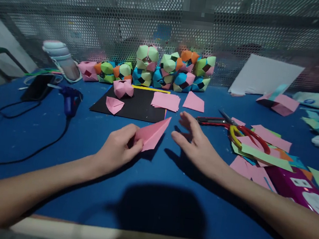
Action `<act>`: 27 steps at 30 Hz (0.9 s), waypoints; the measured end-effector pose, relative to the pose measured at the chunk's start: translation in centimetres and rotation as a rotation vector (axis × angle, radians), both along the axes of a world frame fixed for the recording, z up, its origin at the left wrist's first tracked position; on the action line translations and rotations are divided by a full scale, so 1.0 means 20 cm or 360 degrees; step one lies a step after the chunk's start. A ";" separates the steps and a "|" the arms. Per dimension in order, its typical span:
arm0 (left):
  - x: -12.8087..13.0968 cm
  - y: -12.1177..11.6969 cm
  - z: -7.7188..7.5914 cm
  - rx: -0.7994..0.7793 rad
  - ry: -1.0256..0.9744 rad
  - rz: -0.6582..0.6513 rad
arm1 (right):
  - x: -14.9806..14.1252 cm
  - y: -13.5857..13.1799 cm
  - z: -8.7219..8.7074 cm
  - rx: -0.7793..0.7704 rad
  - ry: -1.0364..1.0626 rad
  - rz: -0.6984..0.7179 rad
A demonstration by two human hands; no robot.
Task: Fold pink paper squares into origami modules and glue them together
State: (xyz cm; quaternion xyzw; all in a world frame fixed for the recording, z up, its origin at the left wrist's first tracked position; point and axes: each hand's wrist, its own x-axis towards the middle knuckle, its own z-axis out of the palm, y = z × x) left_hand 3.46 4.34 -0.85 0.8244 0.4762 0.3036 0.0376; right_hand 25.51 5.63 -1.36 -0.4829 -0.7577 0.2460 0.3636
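A creased piece of pink paper [154,134] is pinched at its left end by my left hand [120,144], held a little above the blue table. Its pointed tip faces up and right. My right hand [196,146] is just right of the paper, fingers apart and holding nothing. Beyond my hands, a stack of pink paper pieces [165,101] lies over the edge of a black board [140,107]. A single pink piece [194,102] is beside it. The board also bears a folded pink piece [114,105] and a pink folded paper shape [123,88].
Multicoloured folded paper balls [165,72] are stacked along the perforated metal wall. At left are a blue glue gun [71,100] with its cord, a phone [38,87] and a bottle [62,60]. Scissors [233,128], paper scraps [264,156] and a purple power strip [298,189] lie at right.
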 end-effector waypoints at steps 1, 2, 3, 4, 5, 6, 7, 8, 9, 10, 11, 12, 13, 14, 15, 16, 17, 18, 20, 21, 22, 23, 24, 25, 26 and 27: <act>0.01 0.00 0.00 -0.0020 -0.0038 0.0011 | -0.01 0.00 -0.01 -0.0167 0.0121 0.0034; 0.02 -0.01 0.00 -0.0039 -0.0071 0.0009 | -0.02 0.00 -0.01 -0.0311 0.0215 0.0078; 0.03 -0.01 -0.01 -0.0057 -0.0098 -0.0004 | -0.03 -0.01 -0.01 -0.0420 0.0281 0.0120; 0.03 -0.01 -0.01 -0.0080 -0.0121 -0.0023 | -0.05 -0.02 -0.01 -0.0493 0.0319 0.0159; 0.04 -0.01 -0.02 -0.0105 -0.0149 -0.0050 | -0.06 -0.04 -0.01 -0.0528 0.0341 0.0196; 0.05 -0.02 -0.02 -0.0134 -0.0180 -0.0084 | -0.08 -0.06 0.00 -0.0529 0.0361 0.0233; 0.06 -0.02 -0.02 -0.0165 -0.0216 -0.0121 | -0.09 -0.07 0.00 -0.0506 0.0386 0.0268; 0.07 -0.02 -0.02 -0.0203 -0.0258 -0.0154 | -0.10 -0.09 0.01 -0.0478 0.0414 0.0297; 0.07 -0.03 -0.01 -0.0247 -0.0315 -0.0179 | -0.11 -0.09 0.02 -0.0466 0.0440 0.0315; 0.08 -0.03 0.00 -0.0311 -0.0382 -0.0189 | -0.11 -0.09 0.03 -0.0481 0.0465 0.0310; 0.08 -0.03 0.01 -0.0399 -0.0461 -0.0174 | -0.11 -0.08 0.03 -0.0522 0.0489 0.0282; 0.08 -0.03 0.02 -0.0515 -0.0548 -0.0135 | -0.11 -0.07 0.04 -0.0578 0.0510 0.0246; 0.08 -0.03 0.03 -0.0658 -0.0648 -0.0085 | -0.11 -0.05 0.04 -0.0634 0.0526 0.0207; 0.08 -0.02 0.03 -0.0823 -0.0758 -0.0037 | -0.10 -0.04 0.03 -0.0682 0.0537 0.0171; 0.07 -0.01 0.04 -0.0989 -0.0870 -0.0004 | -0.09 -0.02 0.03 -0.0715 0.0544 0.0142; 0.07 0.00 0.03 -0.1135 -0.0977 0.0010 | -0.09 -0.01 0.02 -0.0734 0.0546 0.0129; 0.06 0.01 0.03 -0.1238 -0.1068 0.0009 | -0.08 0.00 0.02 -0.0742 0.0535 0.0126; 0.06 0.03 0.03 -0.1289 -0.1130 0.0008 | -0.08 0.00 0.01 -0.0738 0.0505 0.0127; 0.05 0.05 0.01 -0.1251 -0.1140 0.0030 | -0.07 0.00 0.01 -0.0660 0.0402 0.0119; 0.04 0.06 0.01 -0.1201 -0.1096 0.0044 | -0.07 0.00 0.00 -0.0592 0.0343 0.0106; 0.03 0.07 0.00 -0.1154 -0.1033 0.0051 | -0.06 0.00 0.00 -0.0520 0.0289 0.0090; 0.03 0.07 0.00 -0.1111 -0.0959 0.0050 | -0.06 0.00 0.00 -0.0456 0.0246 0.0073; 0.02 0.07 0.00 -0.1061 -0.0880 0.0044 | -0.06 0.00 -0.01 -0.0402 0.0216 0.0057; 0.01 0.08 -0.01 -0.0999 -0.0798 0.0040 | -0.06 0.01 -0.01 -0.0359 0.0191 0.0039; 0.00 0.08 -0.01 -0.0924 -0.0716 0.0039 | -0.06 0.01 -0.02 -0.0323 0.0160 0.0016; -0.01 0.08 -0.02 -0.0841 -0.0639 0.0037 | -0.06 0.02 -0.03 -0.0288 0.0125 -0.0016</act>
